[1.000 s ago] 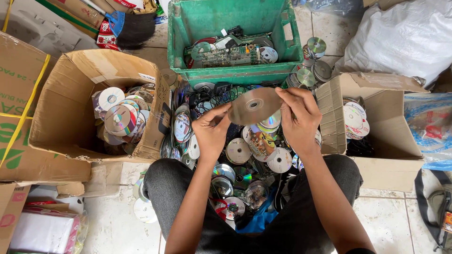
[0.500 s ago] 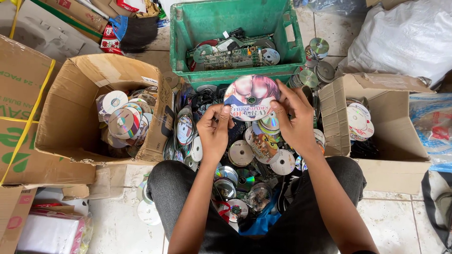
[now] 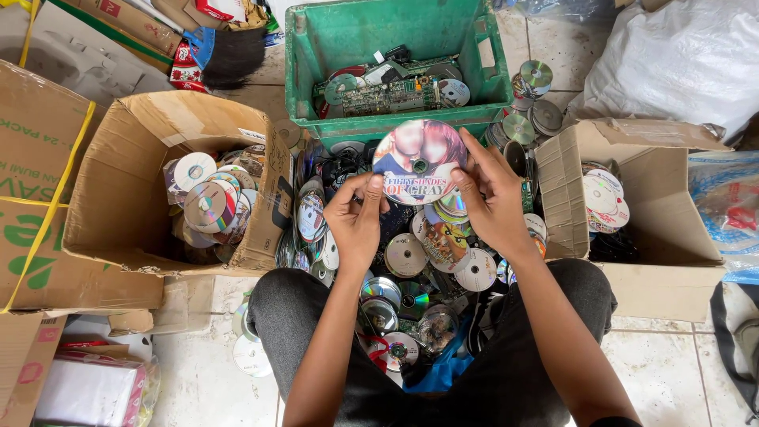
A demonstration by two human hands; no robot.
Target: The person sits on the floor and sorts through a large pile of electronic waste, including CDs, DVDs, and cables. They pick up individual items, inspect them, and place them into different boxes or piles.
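Note:
Both hands hold one printed disc (image 3: 419,162) up by its rim, picture side facing me. My left hand (image 3: 357,217) pinches its lower left edge; my right hand (image 3: 488,198) grips its right edge with fingers spread. Beneath them a heap of loose discs (image 3: 411,261) covers the floor between my knees and spills onto my lap.
An open cardboard box (image 3: 126,213) at the left holds several discs. A smaller cardboard box (image 3: 656,261) at the right holds discs too. A green plastic crate (image 3: 316,55) with circuit boards and discs stands ahead. A white sack (image 3: 680,55) lies at the far right.
The disc was turned over in my hands, from its shiny silver side to its printed picture side, and raised slightly toward the crate.

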